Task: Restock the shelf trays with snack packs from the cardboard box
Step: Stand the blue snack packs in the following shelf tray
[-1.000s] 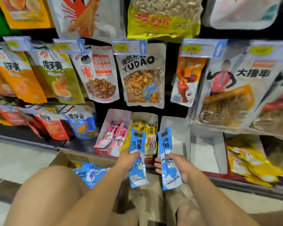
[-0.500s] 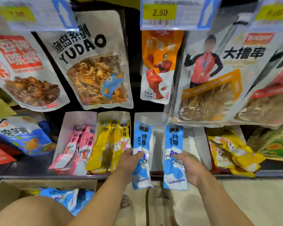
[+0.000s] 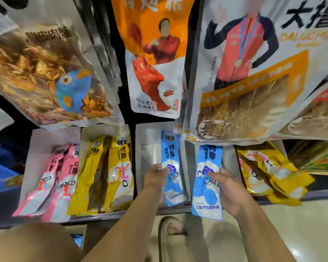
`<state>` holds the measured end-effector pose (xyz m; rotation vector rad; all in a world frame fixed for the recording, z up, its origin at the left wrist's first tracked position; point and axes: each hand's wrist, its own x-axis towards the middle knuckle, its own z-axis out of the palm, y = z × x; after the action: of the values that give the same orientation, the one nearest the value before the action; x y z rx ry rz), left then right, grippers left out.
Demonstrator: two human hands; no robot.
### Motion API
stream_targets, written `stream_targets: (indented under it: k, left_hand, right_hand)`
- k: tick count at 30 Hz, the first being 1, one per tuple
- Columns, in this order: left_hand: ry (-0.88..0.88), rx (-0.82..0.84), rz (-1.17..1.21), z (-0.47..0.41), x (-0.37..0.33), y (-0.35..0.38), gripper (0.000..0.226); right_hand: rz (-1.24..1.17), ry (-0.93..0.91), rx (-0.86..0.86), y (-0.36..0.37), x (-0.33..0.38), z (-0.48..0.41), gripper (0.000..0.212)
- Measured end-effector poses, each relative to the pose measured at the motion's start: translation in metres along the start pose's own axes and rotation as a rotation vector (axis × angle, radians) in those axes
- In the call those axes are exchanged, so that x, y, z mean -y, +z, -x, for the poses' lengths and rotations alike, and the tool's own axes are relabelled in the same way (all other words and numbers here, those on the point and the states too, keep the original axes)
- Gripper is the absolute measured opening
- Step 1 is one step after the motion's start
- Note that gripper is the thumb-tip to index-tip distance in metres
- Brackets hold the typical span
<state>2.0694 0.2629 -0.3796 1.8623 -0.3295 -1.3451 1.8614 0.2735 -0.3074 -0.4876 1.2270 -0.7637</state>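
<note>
Glossy cream floor (image 3: pixel 292 233) lies below dark store shelving (image 3: pixel 102 217).

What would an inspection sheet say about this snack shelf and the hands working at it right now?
Surface: shelf ledge carrying a row of open trays.
Job's things: blue pack inside the white tray; second blue pack to its right, lower end past the ledge.
Clutter: pink packs and yellow packs in the trays further left.
Fingers: left hand pinches the blue pack; right hand grips the second blue pack.
Cables: nothing seen.
Surroundings: large snack bags hanging above; pale floor and a sandal below.
</note>
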Motion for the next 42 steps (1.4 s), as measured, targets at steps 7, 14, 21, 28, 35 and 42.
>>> stream_targets:
  k: [7,14,21,28,35,42]
  left_hand:
    - [0.076,-0.086,-0.283,-0.005,0.009,0.020,0.019]
    - [0.171,-0.090,-0.562,-0.009,0.018,0.016,0.028]
    - [0.185,0.081,-0.671,0.004,0.004,-0.001,0.045]
    - [0.568,-0.107,-0.713,0.018,-0.039,-0.037,0.030]
    - [0.591,-0.373,-0.799,-0.003,-0.039,-0.077,0.058]
    - [0.587,-0.244,-0.756,-0.022,-0.037,-0.099,0.043]
  right_hand:
    - [-0.061,-0.026,0.003,-0.013,-0.004,0.001,0.028]
    - [-0.059,0.006,-0.008,-0.008,-0.012,-0.003,0.027]
    - [-0.038,0.007,-0.015,0.011,-0.014,-0.012,0.025]
    - [0.005,-0.009,0.021,0.045,-0.012,-0.020,0.022]
    - [0.067,-0.036,0.060,0.089,-0.032,-0.030,0.014]
    - [0.094,-0.011,0.044,0.120,-0.054,-0.068,0.019]
